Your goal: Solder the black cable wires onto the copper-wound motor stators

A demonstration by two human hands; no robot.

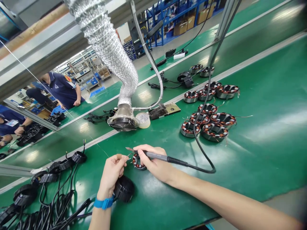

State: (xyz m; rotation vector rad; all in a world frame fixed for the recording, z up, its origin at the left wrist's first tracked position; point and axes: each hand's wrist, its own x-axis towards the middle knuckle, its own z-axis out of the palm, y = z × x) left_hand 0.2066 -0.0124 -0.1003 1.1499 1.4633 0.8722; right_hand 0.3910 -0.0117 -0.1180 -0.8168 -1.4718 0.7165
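Observation:
My right hand (152, 163) is shut on a soldering iron (155, 156), whose tip points left just above a copper-wound motor stator (136, 163). The stator lies on the green bench top (251, 169), partly hidden under my right hand. My left hand (111, 174) pinches a thin wire end close to the stator, and a blue wristband (103, 203) circles that wrist. A black round cable-fitted part (124, 188) sits beside my left wrist, its wire running up towards my fingers. The iron's black cord (201, 153) loops away to the right.
Several stators (208, 119) stand grouped to the right. Black round parts with tangled cables (48, 207) lie at the lower left. A fume extractor (122, 123) on a foil duct hangs ahead, near a tape roll (144, 119). Co-workers (62, 91) sit at a far bench.

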